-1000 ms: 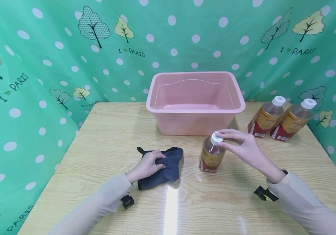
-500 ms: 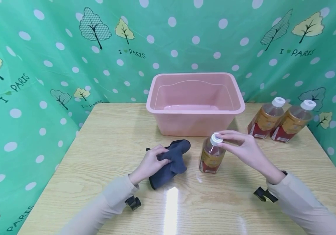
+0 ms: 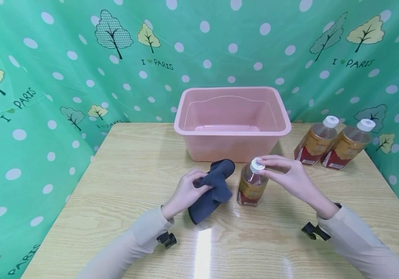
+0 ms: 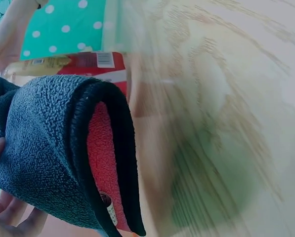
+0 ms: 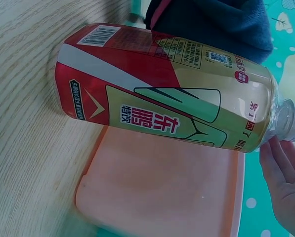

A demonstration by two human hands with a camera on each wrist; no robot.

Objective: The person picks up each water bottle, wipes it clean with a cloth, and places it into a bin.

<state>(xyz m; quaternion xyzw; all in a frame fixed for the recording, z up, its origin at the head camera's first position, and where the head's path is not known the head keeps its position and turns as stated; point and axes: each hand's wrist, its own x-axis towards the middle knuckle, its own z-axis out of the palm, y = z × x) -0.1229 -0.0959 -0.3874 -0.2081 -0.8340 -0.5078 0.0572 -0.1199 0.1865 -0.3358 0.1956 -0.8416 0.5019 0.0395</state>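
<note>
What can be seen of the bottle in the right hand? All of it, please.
The bottle looks like clear plastic, with its white cap on. The printed label is mostly gold above and red below, with a pale diagonal stripe, red Chinese characters and a barcode near the base. It stands upright on the table, in front of the bin. The right hand pinches the cap. In the head view a narrow gap separates it from the cloth.

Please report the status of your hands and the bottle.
Left hand gripping dark cloth. Right hand pinching white cap; bottle standing on table. Nothing visible between cloth and bottle.
</note>
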